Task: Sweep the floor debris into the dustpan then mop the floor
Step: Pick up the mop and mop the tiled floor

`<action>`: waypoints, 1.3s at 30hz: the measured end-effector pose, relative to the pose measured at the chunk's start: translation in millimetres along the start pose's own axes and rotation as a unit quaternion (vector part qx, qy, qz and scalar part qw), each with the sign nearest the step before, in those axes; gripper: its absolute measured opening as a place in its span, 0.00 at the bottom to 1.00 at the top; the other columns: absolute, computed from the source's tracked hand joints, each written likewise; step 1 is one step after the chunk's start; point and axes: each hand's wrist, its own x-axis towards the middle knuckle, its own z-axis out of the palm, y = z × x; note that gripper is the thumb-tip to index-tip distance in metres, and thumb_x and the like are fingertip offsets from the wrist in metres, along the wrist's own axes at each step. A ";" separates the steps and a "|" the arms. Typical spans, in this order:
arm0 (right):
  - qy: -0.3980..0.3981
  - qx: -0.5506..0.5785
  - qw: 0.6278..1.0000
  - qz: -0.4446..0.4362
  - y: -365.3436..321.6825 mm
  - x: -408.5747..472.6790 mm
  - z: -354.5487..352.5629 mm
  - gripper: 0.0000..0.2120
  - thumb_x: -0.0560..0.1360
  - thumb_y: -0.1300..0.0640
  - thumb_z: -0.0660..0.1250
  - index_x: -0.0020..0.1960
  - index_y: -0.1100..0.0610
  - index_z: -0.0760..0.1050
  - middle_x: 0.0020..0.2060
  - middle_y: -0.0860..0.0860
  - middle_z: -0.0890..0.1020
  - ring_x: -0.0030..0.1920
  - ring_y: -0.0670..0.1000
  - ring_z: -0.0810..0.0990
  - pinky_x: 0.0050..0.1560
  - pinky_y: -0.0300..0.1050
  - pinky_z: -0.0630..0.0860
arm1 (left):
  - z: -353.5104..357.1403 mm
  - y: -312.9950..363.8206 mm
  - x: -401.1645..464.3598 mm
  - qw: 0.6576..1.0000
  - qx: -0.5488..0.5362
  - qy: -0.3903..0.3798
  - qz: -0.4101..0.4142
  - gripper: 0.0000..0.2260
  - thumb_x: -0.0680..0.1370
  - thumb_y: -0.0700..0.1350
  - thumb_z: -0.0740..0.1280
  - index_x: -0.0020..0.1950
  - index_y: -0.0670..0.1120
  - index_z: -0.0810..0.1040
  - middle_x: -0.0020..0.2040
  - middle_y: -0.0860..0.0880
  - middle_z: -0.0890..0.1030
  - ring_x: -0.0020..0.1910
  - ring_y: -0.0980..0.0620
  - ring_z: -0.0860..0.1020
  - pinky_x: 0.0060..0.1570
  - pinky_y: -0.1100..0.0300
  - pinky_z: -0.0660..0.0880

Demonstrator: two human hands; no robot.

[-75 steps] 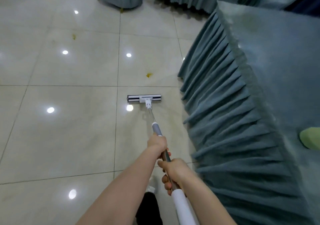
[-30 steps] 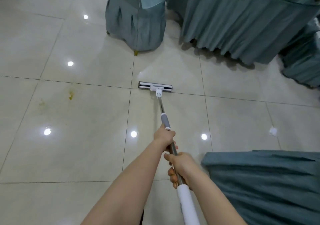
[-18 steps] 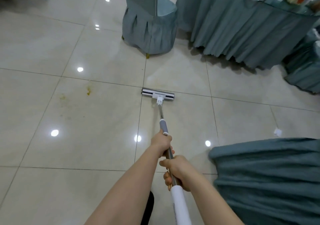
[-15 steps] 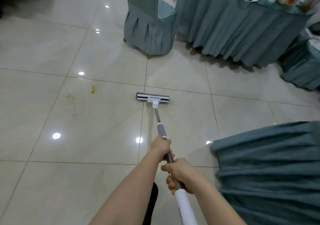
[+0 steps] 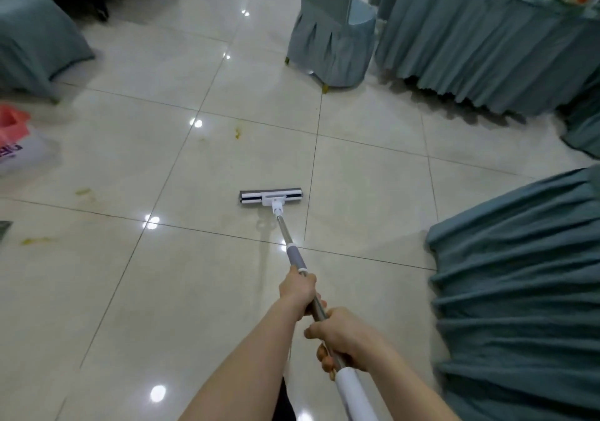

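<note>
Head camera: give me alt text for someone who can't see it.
Both hands, left hand ahead of right hand, grip a mop whose flat head rests on glossy beige tile floor. Yellowish stains lie beyond it, with teal-covered chairs around.

Glossy tiled floor (image 5: 357,174) bears a flat mop head (image 5: 271,197), yellowish smears (image 5: 238,132), possibly food.

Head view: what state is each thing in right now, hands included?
left hand: grips the mop pole, forward of the other hand
right hand: grips the pole nearer the body
mop head: flat on the tile
yellow stain: not yet wiped, beyond the mop head
covered chair: upright
plastic bag: lying on the floor at left
</note>
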 end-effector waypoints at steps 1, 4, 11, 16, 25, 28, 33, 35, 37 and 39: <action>0.000 0.000 1.000 -0.003 5.3 -4.8 12.3 0.12 0.76 0.62 0.64 0.59 0.61 0.68 0.28 0.57 0.73 0.19 0.50 0.72 0.22 0.40 0.73 | -9.1 -8.2 -7.6 1.000 -0.001 0.003 0.000 0.14 0.78 0.41 0.58 0.63 0.49 0.68 0.40 0.40 0.76 0.31 0.43 0.78 0.26 0.57 0.77; 0.001 -0.007 1.000 -0.008 23.8 -19.1 53.9 0.11 0.76 0.62 0.64 0.57 0.62 0.68 0.28 0.56 0.73 0.19 0.50 0.71 0.22 0.39 0.72 | -38.2 -37.8 -31.1 1.000 -0.006 0.002 -0.006 0.13 0.78 0.41 0.58 0.62 0.47 0.69 0.43 0.39 0.76 0.31 0.44 0.78 0.25 0.59 0.76; 0.003 -0.016 1.000 -0.004 71.6 -67.3 173.9 0.05 0.77 0.63 0.65 0.51 0.61 0.69 0.26 0.57 0.73 0.17 0.50 0.71 0.21 0.38 0.72 | -122.6 -120.2 -101.1 1.000 -0.001 0.005 -0.004 0.11 0.78 0.40 0.58 0.59 0.43 0.70 0.44 0.39 0.77 0.29 0.44 0.78 0.25 0.59 0.75; -0.003 -0.017 1.000 0.007 96.8 -97.8 217.4 0.04 0.76 0.64 0.64 0.48 0.60 0.68 0.26 0.56 0.72 0.18 0.50 0.70 0.21 0.37 0.71 | -152.7 -154.8 -144.3 1.000 0.003 0.005 -0.012 0.12 0.78 0.40 0.57 0.61 0.43 0.69 0.51 0.36 0.79 0.30 0.44 0.79 0.22 0.62 0.74; 0.050 0.049 0.997 0.017 81.0 -71.6 247.5 0.06 0.75 0.62 0.65 0.45 0.60 0.67 0.23 0.56 0.71 0.16 0.50 0.68 0.22 0.35 0.68 | -174.8 -149.6 -117.9 0.999 -0.034 0.030 0.004 0.09 0.78 0.39 0.60 0.57 0.40 0.73 0.44 0.41 0.76 0.29 0.44 0.77 0.29 0.52 0.81; 0.050 0.063 0.996 0.028 62.5 -67.1 245.4 0.05 0.76 0.61 0.65 0.45 0.61 0.68 0.24 0.57 0.71 0.15 0.50 0.68 0.22 0.35 0.68 | -176.0 -135.6 -103.3 0.998 -0.045 0.034 0.000 0.09 0.78 0.39 0.61 0.57 0.41 0.74 0.41 0.43 0.75 0.30 0.45 0.76 0.29 0.53 0.80; 0.056 0.052 0.997 0.030 13.7 -58.3 206.7 0.07 0.76 0.60 0.66 0.44 0.61 0.69 0.25 0.56 0.72 0.16 0.49 0.67 0.22 0.33 0.66 | -164.6 -85.2 -74.3 0.998 -0.050 0.031 -0.002 0.10 0.79 0.39 0.60 0.59 0.41 0.72 0.39 0.43 0.75 0.28 0.46 0.77 0.27 0.55 0.79; 0.057 0.043 0.997 0.023 -10.7 -48.7 191.3 0.08 0.76 0.59 0.67 0.43 0.61 0.69 0.25 0.56 0.72 0.16 0.49 0.67 0.23 0.33 0.66 | -162.4 -59.6 -60.4 0.998 -0.059 0.027 0.000 0.10 0.79 0.39 0.59 0.59 0.41 0.72 0.38 0.43 0.75 0.28 0.46 0.76 0.25 0.57 0.78; 0.055 0.042 0.997 0.019 -34.5 -37.3 176.8 0.09 0.76 0.59 0.67 0.43 0.61 0.69 0.24 0.56 0.72 0.16 0.50 0.67 0.23 0.33 0.66 | -161.2 -35.0 -42.1 0.997 -0.062 0.034 0.002 0.10 0.78 0.39 0.60 0.59 0.41 0.72 0.39 0.42 0.75 0.28 0.46 0.76 0.25 0.57 0.78; 0.052 0.040 0.998 0.019 -58.2 -24.7 162.5 0.09 0.76 0.59 0.67 0.43 0.61 0.69 0.24 0.55 0.72 0.16 0.49 0.68 0.23 0.33 0.66 | -159.3 -10.9 -24.5 0.998 -0.057 0.039 0.002 0.10 0.78 0.39 0.60 0.59 0.41 0.72 0.39 0.42 0.75 0.28 0.45 0.76 0.26 0.56 0.79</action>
